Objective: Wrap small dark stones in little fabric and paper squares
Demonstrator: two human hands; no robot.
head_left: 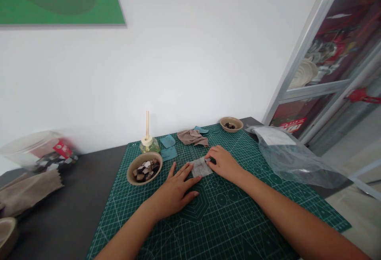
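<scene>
Single view from the wearer's head, facing forward and down, set back enough to take in mat and wall.

The bare left hand lay spread, fingers against a thin grey cloth rectangle, while the bare right hand touched its right edge. An oval tan bowl of mixed stones sat nearby on a green gridded cutting mat.
</scene>
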